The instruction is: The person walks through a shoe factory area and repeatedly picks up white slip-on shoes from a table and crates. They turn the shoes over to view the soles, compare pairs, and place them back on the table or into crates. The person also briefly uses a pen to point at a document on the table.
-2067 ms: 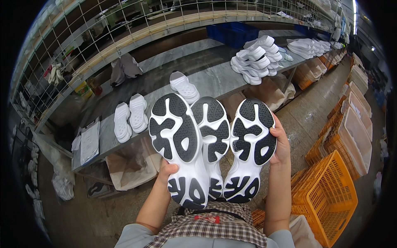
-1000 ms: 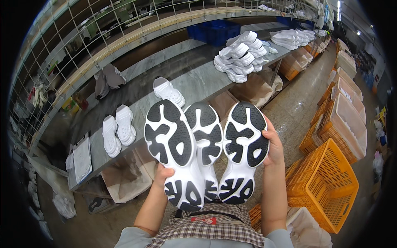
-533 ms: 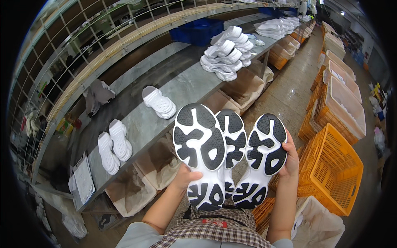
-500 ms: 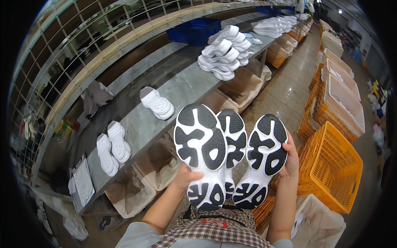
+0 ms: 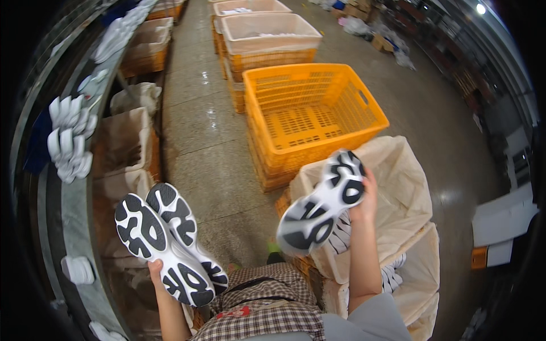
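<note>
My left hand (image 5: pixel 155 269) is closed around the edge of a stack of white shoe soles (image 5: pixel 172 250) with black tread pads. At least two soles show there, slightly fanned, treads toward me. Out to the right, my right hand (image 5: pixel 365 199) grips another white-and-black shoe sole (image 5: pixel 324 207), tilted and blurred by motion. That sole hangs over the near edge of a cloth-lined basket (image 5: pixel 392 187). Inside the lined baskets on the right lie more white soles with dark stripes (image 5: pixel 392 275), partly hidden by my forearm.
A yellow plastic crate (image 5: pixel 318 122) stands just ahead, stacked on others. Farther back, lined crates (image 5: pixel 270 28) form a row. Along the left runs a grey workbench (image 5: pixel 79 210) with piled white soles (image 5: pixel 71 136); lined bins (image 5: pixel 125 142) sit beneath it.
My view has turned right, from the bench toward the crates. My hands have moved apart, the right one carrying a single sole away from the others to above the lined basket.
</note>
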